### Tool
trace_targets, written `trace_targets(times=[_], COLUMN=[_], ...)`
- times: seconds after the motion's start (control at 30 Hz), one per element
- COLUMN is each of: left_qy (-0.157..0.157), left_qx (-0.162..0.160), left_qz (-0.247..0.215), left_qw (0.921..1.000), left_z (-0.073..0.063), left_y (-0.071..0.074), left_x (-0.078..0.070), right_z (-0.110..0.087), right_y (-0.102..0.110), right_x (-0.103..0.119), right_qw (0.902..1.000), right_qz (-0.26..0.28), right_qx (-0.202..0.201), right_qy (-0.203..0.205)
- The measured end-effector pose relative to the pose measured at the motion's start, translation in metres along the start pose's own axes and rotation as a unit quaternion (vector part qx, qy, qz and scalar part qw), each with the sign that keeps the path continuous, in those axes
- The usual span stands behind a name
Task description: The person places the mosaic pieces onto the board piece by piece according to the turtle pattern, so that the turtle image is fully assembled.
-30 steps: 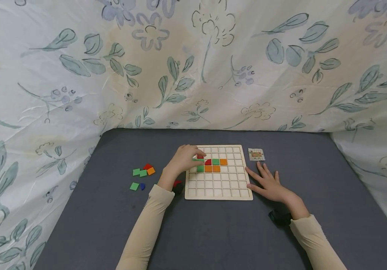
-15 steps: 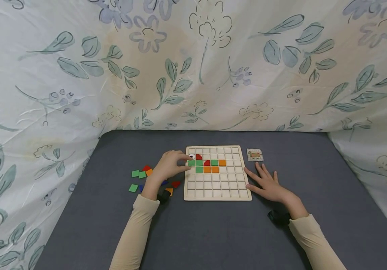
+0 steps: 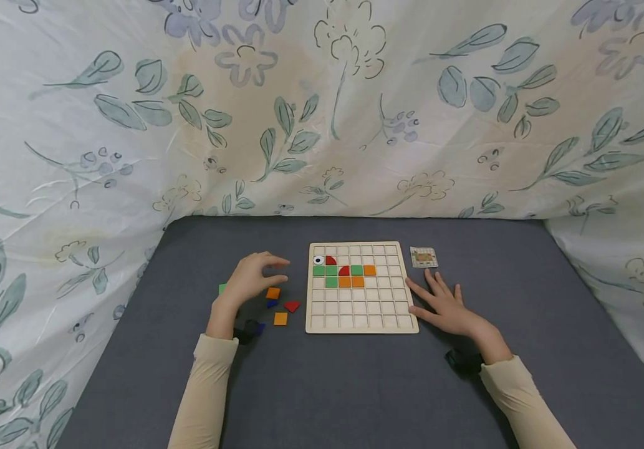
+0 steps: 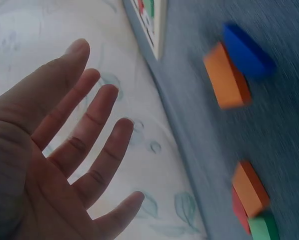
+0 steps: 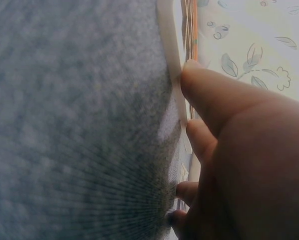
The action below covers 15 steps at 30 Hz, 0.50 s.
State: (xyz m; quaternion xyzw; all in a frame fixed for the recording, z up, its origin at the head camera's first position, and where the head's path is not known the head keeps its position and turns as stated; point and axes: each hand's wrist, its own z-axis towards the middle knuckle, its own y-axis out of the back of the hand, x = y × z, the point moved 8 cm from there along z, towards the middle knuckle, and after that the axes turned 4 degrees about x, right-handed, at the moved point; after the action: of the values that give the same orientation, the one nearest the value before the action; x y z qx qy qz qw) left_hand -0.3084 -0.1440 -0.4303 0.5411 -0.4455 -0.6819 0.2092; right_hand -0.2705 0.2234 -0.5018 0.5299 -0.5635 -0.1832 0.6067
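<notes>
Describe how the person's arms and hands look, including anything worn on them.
The left sleeve and right sleeve are long, beige and end near the wrist. The left hand and right hand wear no gloves. A left black device and right black device show at the wrists, too dark for detail.

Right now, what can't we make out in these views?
Head: print on the card, too small to read.
Head: most of a green piece, hidden by the left hand.
Head: part of a blue piece, hidden by the black wrist device.
Left wrist: most of the board, cut off by the top edge.
Left wrist: a blurred red piece, mostly behind an orange piece.
</notes>
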Motion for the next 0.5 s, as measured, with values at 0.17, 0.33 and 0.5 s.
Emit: trace_targets(times=[0.17,0.33,0.5], left_qy=[0.017,0.017,0.037], left_qx=[-0.009,-0.022,-0.035], left_qz=[-0.002,0.023,0.051], left_qw=[0.9998,0.9993,0.9974], left_z=[-0.012,-0.022,-0.033], left_y=[0.009,0.018,0.025], left_x=[0.016,0.03,0.047], right_z=[0.0,0.001,0.001], right_y=[0.0,-0.001,-0.003], right_x=[0.001,-0.001,-0.002], right_qw=[1.0,1.0,1.0], right_qz=[-0.003,-0.006,-0.006], right_qx=[-0.003,-0.006,-0.007], right_qy=[-0.002,-0.004,-0.004])
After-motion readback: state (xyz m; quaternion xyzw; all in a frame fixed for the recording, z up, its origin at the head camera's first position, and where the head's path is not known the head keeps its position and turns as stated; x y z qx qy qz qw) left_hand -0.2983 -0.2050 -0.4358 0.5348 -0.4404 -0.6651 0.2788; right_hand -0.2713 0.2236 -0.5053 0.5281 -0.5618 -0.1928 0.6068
